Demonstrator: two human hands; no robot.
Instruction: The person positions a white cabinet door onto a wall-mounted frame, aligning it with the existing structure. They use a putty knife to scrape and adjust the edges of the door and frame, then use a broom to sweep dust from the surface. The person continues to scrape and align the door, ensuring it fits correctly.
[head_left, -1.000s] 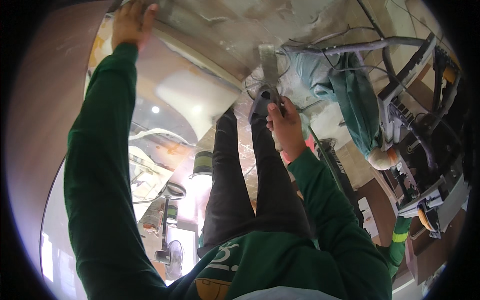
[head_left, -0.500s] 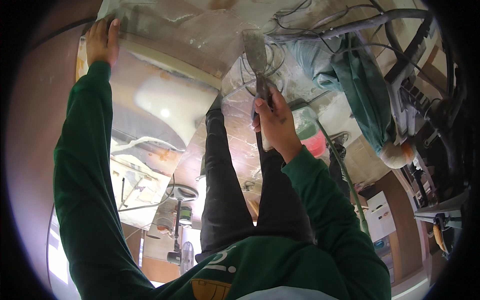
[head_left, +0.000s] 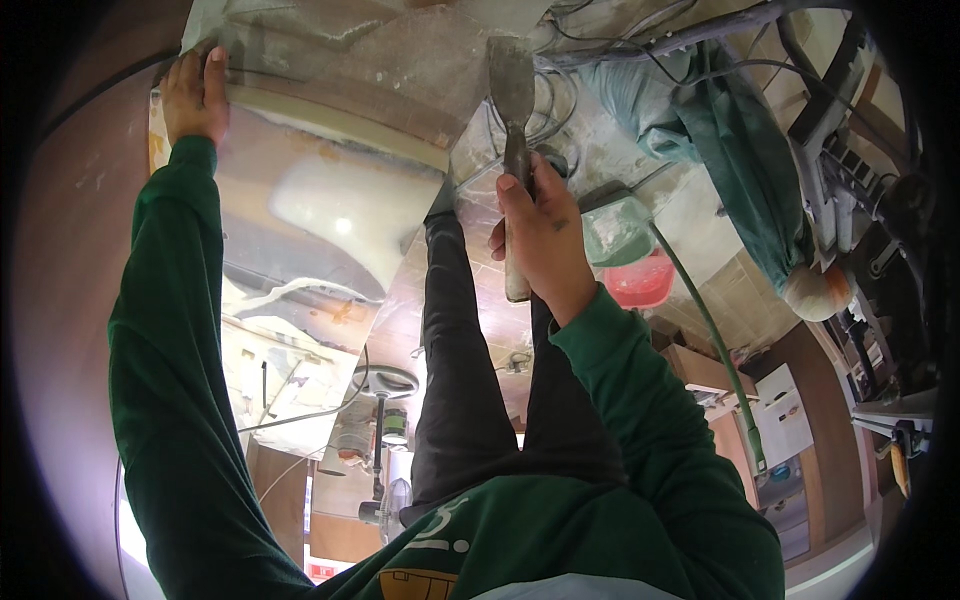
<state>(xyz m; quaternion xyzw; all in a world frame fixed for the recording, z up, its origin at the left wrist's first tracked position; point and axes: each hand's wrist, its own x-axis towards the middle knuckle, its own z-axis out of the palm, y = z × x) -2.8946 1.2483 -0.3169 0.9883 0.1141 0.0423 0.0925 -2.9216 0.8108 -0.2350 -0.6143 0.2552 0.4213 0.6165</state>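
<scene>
My right hand (head_left: 548, 235) is closed around the handle of a putty knife (head_left: 512, 85), with the wide, worn metal blade pointing away from me. The knife is held in the air, and its blade seems apart from the surfaces behind it. At the far left, my left hand (head_left: 197, 100) lies with outstretched fingers on the end of a long panel (head_left: 285, 235). This panel carries a smooth pale filler patch (head_left: 345, 195) and brownish stains. Along its far side runs a raised cream edge (head_left: 340, 132), beyond which is a dusty, scuffed grey surface (head_left: 390, 60).
Loose cables (head_left: 545, 115) lie on the dusty floor ahead. A green long-handled dustpan (head_left: 617, 232) and a pink-red tub (head_left: 640, 283) stand to the right. Further right, a green cloth bag (head_left: 745, 170) hangs by dark metal frames. A fan (head_left: 395, 500) is at the lower left.
The putty knife has turned a little, showing more of its blade and handle end. My left hand stays on the panel. The view has shifted slightly.
</scene>
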